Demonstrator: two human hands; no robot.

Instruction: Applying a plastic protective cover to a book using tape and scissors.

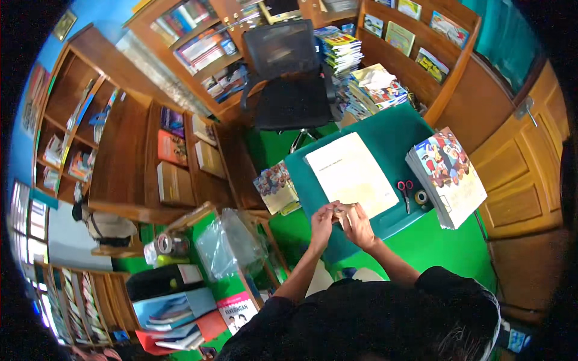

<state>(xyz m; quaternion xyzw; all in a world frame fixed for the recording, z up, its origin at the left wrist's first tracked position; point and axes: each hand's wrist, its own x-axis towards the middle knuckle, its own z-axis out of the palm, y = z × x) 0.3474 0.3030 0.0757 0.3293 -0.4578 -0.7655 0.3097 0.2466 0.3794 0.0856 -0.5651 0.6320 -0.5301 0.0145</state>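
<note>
My left hand point(321, 222) and my right hand point(357, 226) meet over the near edge of a green-covered table point(298, 180). Between their fingertips they pinch a small brownish object point(337, 214), mostly hidden and too blurred to name. Just beyond the hands lies a large cream-white paper or book point(352, 169) with a short line of print. To its right are scissors with red handles point(405, 186), blades towards me, and a small roll of tape point(421, 196) lying flat.
A stack of illustrated books point(449, 171) stands at the table's right end. More books point(277, 187) lie off its left side. A black office chair point(293, 99) stands behind. At left are a clear plastic sheet point(216, 248) and folders point(176, 311). A wooden door point(519, 176) is at right.
</note>
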